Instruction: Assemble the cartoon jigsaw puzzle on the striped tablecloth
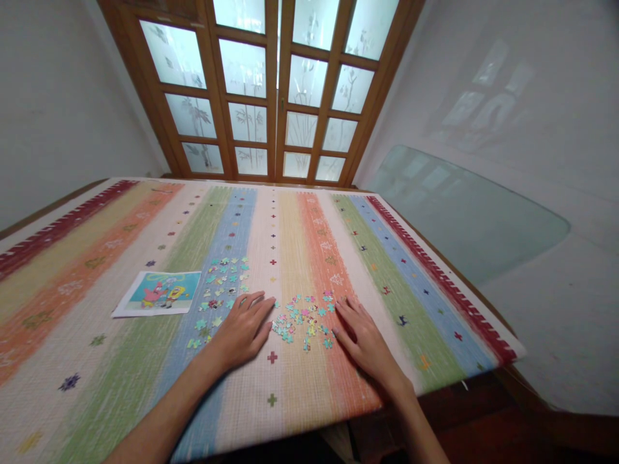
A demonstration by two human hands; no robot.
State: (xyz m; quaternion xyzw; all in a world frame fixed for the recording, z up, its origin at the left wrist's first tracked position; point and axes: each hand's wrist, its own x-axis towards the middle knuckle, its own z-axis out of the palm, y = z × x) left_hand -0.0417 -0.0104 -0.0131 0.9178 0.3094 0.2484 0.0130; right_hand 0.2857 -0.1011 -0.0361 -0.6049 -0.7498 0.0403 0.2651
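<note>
Between my two hands lies a loose group of small jigsaw puzzle pieces [305, 314], mostly turquoise with bits of pink and yellow. My left hand [245, 325] rests palm down on the cloth at the left edge of this group, fingers stretched out. On the right edge, my right hand [362, 332] lies flat with its fingers apart, the tips close to the nearest pieces. More puzzle pieces [216, 283] are spread on the blue stripe beyond and left of my left hand, some partly hidden by it. Neither hand visibly holds a piece.
A printed picture [164, 293] of cartoon characters lies on the left. The striped tablecloth [130, 380] covers the table, whose front edge is close to me. Wooden doors with frosted panes [249, 122] stand behind, and a white wall [546, 270] is on the right.
</note>
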